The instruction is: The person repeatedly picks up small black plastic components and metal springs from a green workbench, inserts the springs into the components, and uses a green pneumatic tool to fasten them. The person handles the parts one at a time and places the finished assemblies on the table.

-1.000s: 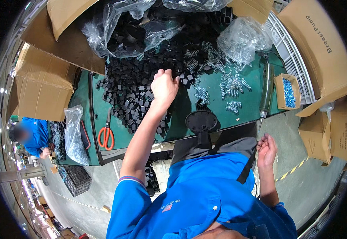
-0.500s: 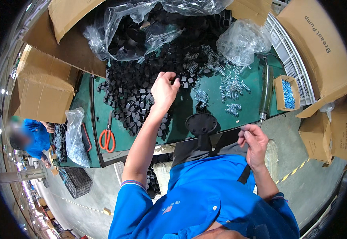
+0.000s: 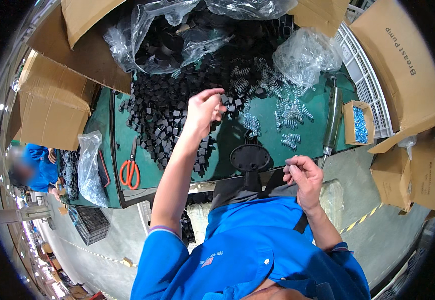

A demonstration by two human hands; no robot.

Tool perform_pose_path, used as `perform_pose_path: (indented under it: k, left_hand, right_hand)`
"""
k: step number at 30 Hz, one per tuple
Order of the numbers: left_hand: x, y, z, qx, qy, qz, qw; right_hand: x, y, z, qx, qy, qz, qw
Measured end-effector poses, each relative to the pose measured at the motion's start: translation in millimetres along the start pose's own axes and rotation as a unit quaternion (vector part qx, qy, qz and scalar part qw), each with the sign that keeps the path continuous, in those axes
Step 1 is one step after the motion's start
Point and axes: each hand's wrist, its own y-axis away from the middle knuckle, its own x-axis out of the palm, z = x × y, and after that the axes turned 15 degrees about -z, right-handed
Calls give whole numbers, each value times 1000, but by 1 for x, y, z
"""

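Since half a second ago, the right hand (image 3: 305, 181) has shifted a little inward, and the fingers of the left hand (image 3: 205, 112) have loosened, with the forefinger now stretched.

Nearest to me, the right hand is raised before the front edge of the green, smooth desk (image 3: 310, 141). Its thumb and fingertips are brought close together; from my distant place I cannot tell whether something small is between them. Just beyond stands a round, matte black plate (image 3: 250, 158), probably stiff plastic, which I would take by its rim.

Farther, the left hand hangs over the right side of a heap of small, black, square-edged blocks (image 3: 170, 120). Its fingers are parted; a block shows at the gap, but I cannot say if it is held. These blocks I judge light, hard and somewhat slippery, best taken by two opposite flat faces. To their right lie shiny, bluish metal coil springs (image 3: 290, 112); they should be light and elastic, easily tangled, so I would grip one across the middle coils.

Beside the springs rests a dark green, cylindrical screwdriver (image 3: 333, 117). Behind them is a crumpled, clear plastic bag (image 3: 307, 55), thin and soft.
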Motion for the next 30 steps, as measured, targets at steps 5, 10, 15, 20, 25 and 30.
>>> perform_pose_path:
  k: [5,10,15,20,25,30]
  left_hand:
    - [-10,64,25,-278,268,98,917]
    - [-7,96,47,-355,389,85,846]
    - [-6,106,46,-369,415,102,825]
    - [-4,114,49,-409,428,83,802]
    - [-2,127,57,-426,457,81,777]
    - [0,135,52,-326,418,54,846]
  right_hand:
    - [24,-14,11,-17,24,34,999]
    - [46,-25,12,-79,55,77,992]
    - [59,-29,6,-116,74,72,988]
    - [66,-31,1,-121,87,75,986]
    - [70,-28,-3,-87,91,81,989]
    - [75,-26,2,-38,78,72,994]
